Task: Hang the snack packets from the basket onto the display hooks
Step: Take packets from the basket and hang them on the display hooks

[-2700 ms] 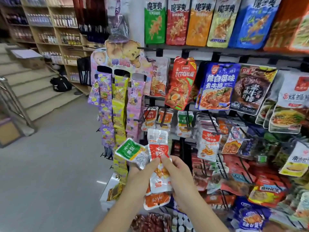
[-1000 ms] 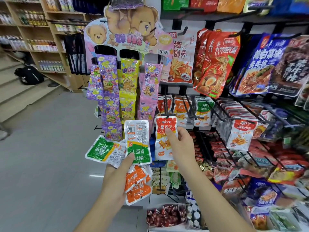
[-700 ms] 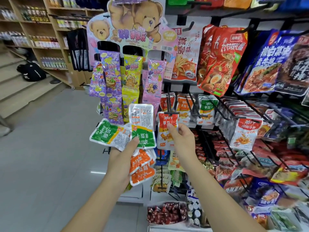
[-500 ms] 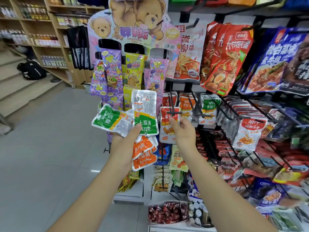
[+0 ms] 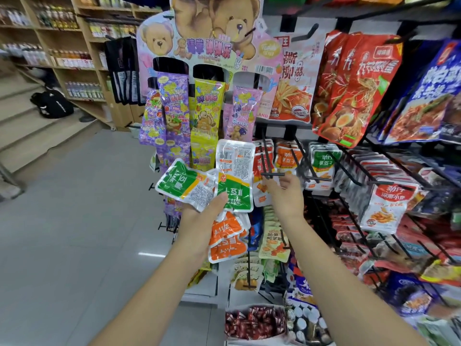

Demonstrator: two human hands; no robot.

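Head view: a fan of snack packets (image 5: pixel 234 196) is gripped in the left hand (image 5: pixel 202 216), with green ones fanned upward and orange ones hanging below the thumb. The right hand (image 5: pixel 287 196) is held just under the crossbar tip of a black display hook (image 5: pixel 268 158). Its fingers are loosely spread and curled round nothing; whether the thumb touches the red packet (image 5: pixel 259 178) cannot be told. That packet is judged to be threaded on the hook, behind the tip.

The step is best finished by sliding the red packet back along the prong until it hangs flat against its own kind. For the next packet, one should be pinched by its top edge with the hole kept clear, then matched to the hung orange packets (image 5: pixel 287 156) or hung green packets (image 5: pixel 324 161) on neighbouring hooks.

No basket can be made out. Low down, a white tray (image 5: pixel 252 306) is filled with red-wrapped sweets (image 5: pixel 254 323), and small round-lidded pots (image 5: pixel 303 318) are packed beside it.
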